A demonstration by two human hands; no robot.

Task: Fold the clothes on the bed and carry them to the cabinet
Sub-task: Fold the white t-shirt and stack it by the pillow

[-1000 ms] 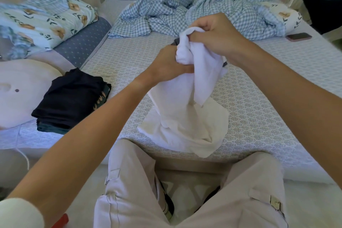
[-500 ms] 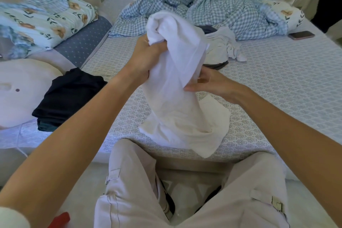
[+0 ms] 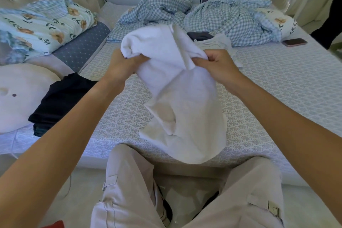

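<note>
White garment [image 3: 177, 87] bunching betw. left hand [image 3: 125, 65] & right hand [image 3: 218, 66], both gripping its top; hem at 6 o'clock trailing, risking creased fold.

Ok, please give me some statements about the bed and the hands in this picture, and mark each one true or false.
1. Both hands hold the white garment. True: the left hand and the right hand each grip its upper part.
2. The white garment lies folded flat on the bed. False: it hangs bunched from the hands.
3. A stack of dark folded clothes sits on the bed's left side. True.
4. The phone rests on the dark stack. False: it lies on the bed's far right, beside the checked blanket.
</note>
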